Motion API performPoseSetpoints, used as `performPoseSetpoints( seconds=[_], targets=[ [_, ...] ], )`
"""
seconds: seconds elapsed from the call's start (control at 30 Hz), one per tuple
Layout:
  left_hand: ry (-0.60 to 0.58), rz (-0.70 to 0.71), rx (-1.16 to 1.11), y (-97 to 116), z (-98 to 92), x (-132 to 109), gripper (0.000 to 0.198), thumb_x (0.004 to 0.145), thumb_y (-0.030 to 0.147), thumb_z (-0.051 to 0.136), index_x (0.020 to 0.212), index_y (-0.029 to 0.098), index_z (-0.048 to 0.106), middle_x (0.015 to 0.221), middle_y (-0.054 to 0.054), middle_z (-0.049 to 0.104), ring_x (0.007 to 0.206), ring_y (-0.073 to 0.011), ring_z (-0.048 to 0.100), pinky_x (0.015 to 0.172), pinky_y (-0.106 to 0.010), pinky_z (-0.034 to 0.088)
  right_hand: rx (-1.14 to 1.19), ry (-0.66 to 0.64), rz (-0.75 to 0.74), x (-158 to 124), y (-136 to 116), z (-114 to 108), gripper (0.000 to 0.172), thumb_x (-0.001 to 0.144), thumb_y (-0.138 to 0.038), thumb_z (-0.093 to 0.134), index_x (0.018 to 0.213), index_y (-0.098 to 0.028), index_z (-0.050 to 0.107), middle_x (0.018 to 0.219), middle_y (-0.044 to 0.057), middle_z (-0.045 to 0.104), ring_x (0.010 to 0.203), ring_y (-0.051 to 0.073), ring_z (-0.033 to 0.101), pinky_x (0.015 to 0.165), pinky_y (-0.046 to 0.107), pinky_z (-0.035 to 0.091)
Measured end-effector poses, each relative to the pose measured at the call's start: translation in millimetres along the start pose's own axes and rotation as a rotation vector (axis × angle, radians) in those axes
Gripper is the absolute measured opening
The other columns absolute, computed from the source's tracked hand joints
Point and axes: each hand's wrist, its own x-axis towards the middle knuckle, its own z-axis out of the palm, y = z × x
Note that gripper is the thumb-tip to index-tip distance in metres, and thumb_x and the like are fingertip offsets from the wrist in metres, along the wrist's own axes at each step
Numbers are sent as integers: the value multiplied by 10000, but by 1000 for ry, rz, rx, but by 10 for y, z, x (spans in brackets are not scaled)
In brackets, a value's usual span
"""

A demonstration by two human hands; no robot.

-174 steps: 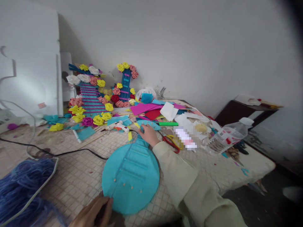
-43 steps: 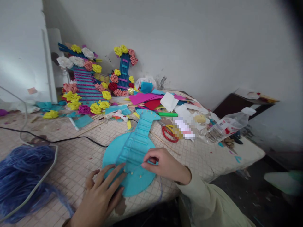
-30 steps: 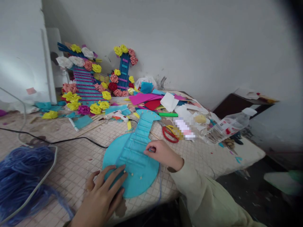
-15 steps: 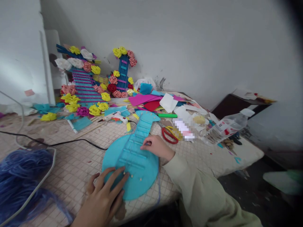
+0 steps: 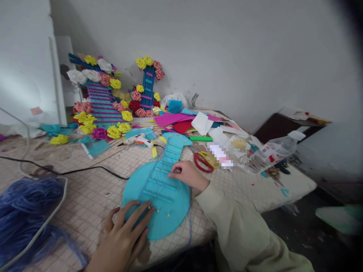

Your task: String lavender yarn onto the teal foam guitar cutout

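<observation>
A turquoise guitar-shaped cutout (image 5: 159,190) lies flat on the tiled table (image 5: 93,192), with thin blue strands running along its neck and small pegs near its round end. My left hand (image 5: 124,236) lies flat on the round end, fingers spread and open. My right hand (image 5: 185,174) rests at the right side of the neck, its fingers pinched shut on a thin blue strand.
Red-handled scissors (image 5: 202,160), a white glue gun (image 5: 138,140), a plastic bottle (image 5: 269,153) and loose coloured sheets (image 5: 176,124) lie beyond. Two flower-decorated guitars (image 5: 103,104) lean on the wall. A heap of blue strands (image 5: 25,211) and a black cable (image 5: 85,172) lie left.
My right hand has moved from the round body up along the neck, still pinching the strand. My left hand stays flat on the round end.
</observation>
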Motion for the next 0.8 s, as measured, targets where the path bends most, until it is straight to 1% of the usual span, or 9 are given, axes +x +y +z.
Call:
performPoseSetpoints(
  seconds=[0.27, 0.4, 0.5, 0.67, 0.8],
  targets=[
    [27, 49, 56, -5, -2, -3, 418, 783, 322, 527, 1199, 285, 528, 1210, 47, 611, 1088, -255, 466, 861, -387, 271, -9, 15, -5, 0, -3, -15, 155, 689, -294, 708, 668, -151, 653, 572, -29, 527, 546, 83, 458, 531, 199, 309],
    [28, 52, 55, -4, 11, -11, 412, 775, 306, 537, 1186, 286, 538, 1209, 60, 609, 1084, -258, 458, 855, -392, 274, -20, 21, 11, 20, -8, -34, 193, 671, -319, 722, 666, -146, 638, 562, -32, 504, 553, 88, 456, 527, 202, 290],
    [6, 19, 38, 9, -2, -18, 398, 781, 286, 531, 1178, 288, 540, 1206, 23, 608, 1091, -253, 464, 865, -395, 274, -22, 7, 12, 68, 20, -80, 230, 634, -339, 745, 670, -146, 625, 557, -41, 482, 552, 89, 448, 516, 201, 274],
    [-7, -45, -3, 36, -20, -21, 363, 787, 240, 530, 1142, 313, 557, 1176, -42, 593, 1068, -243, 495, 859, -396, 299, 11, -85, -22, 233, 144, -199, 146, 640, -259, 741, 697, -155, 656, 526, -66, 446, 521, 70, 427, 504, 186, 279],
    [-12, -57, -29, 24, -12, -12, 364, 788, 239, 533, 1143, 313, 553, 1143, -51, 592, 1053, -255, 500, 840, -402, 318, 0, -62, -13, 383, 262, -262, 103, 667, -232, 713, 703, -143, 676, 511, -64, 421, 518, 73, 399, 500, 195, 262]
  ],
)
